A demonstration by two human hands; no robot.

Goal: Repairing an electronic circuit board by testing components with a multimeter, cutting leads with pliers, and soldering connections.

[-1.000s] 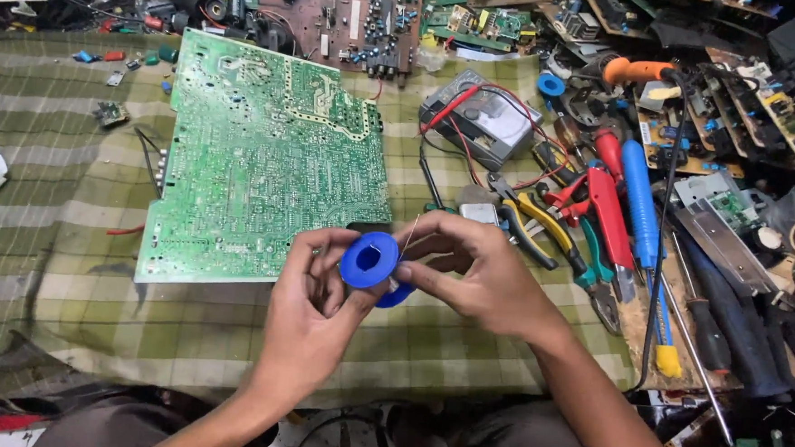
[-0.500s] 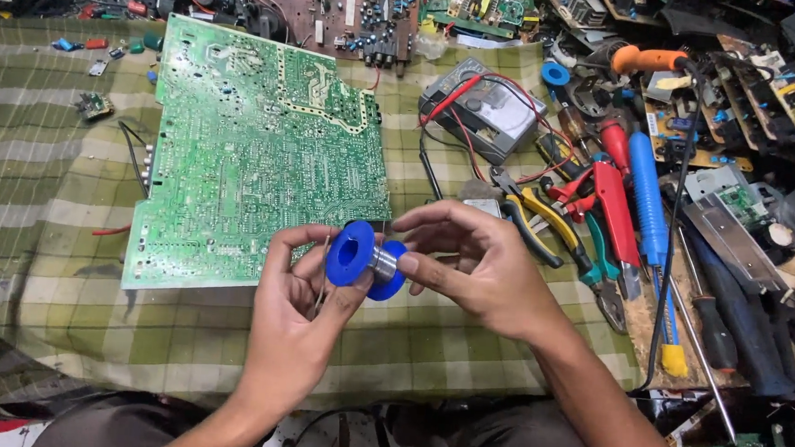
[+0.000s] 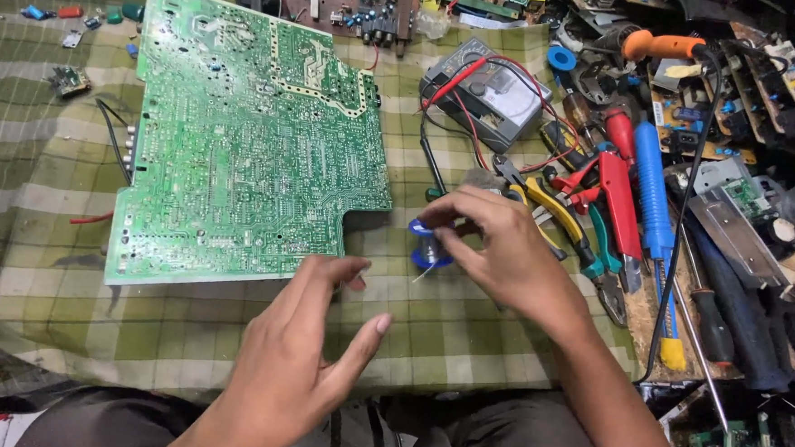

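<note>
2 hands work over the counter (image 3: 45, 196): right hand (image 3: 496, 247) has fingers clamped on the blue solder spool (image 3: 428, 246), beside the green circuit board (image 3: 252, 134); left hand (image 3: 304, 355) hovers, fingers apart, empty. No soldering shows yet.

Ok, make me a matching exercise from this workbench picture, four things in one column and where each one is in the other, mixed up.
Things:
1. blue spool
2. green circuit board
3. grey meter
4. left hand

Places:
A. flat on the checked cloth, left of both hands
B. open and holding nothing, just below the board's lower edge
C. under the fingers of the right hand
D. at the far side of the cloth, with red and black leads lying over it

Pairs: 1-C, 2-A, 3-D, 4-B
</note>
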